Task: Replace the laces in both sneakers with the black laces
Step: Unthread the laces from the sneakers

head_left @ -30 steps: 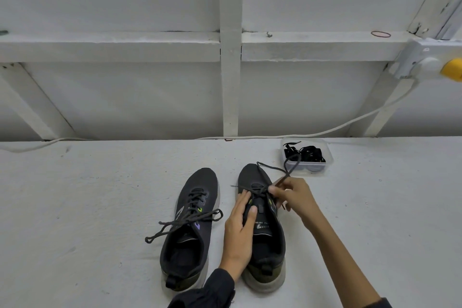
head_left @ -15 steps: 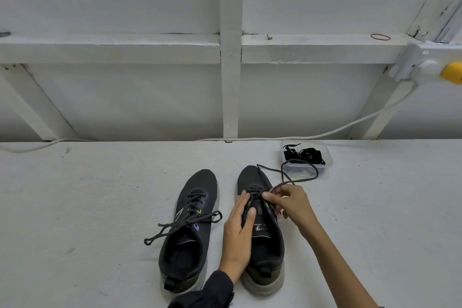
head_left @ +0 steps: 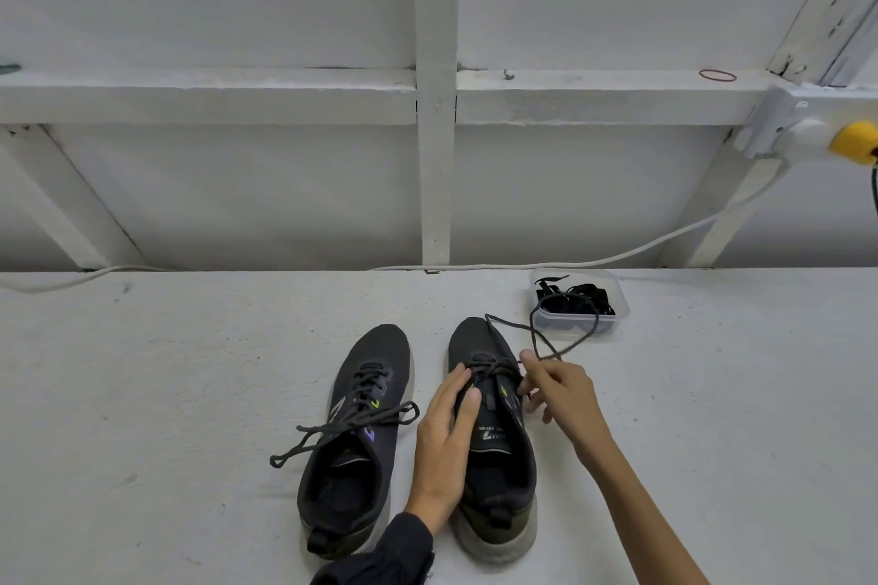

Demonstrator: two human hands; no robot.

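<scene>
Two dark sneakers sit side by side on a white surface (head_left: 142, 394), toes pointing away. The left hand (head_left: 444, 437) lies on the right-hand sneaker (head_left: 503, 480), fingers fairly straight, pressing it down. The right hand (head_left: 563, 399) pinches that shoe's dark lace (head_left: 539, 337) by the eyelets. Its free end loops up toward a clear tub (head_left: 620, 314) just beyond, which holds the black laces (head_left: 577, 295). The other sneaker (head_left: 354, 456) is laced, its ends loose.

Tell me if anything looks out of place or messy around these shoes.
Nothing is spilled or damaged. The loose lace of the sneaker under the left hand loops out toward the clear tub of black laces, and the other sneaker has untied lace ends trailing off its side onto the surface.
</scene>
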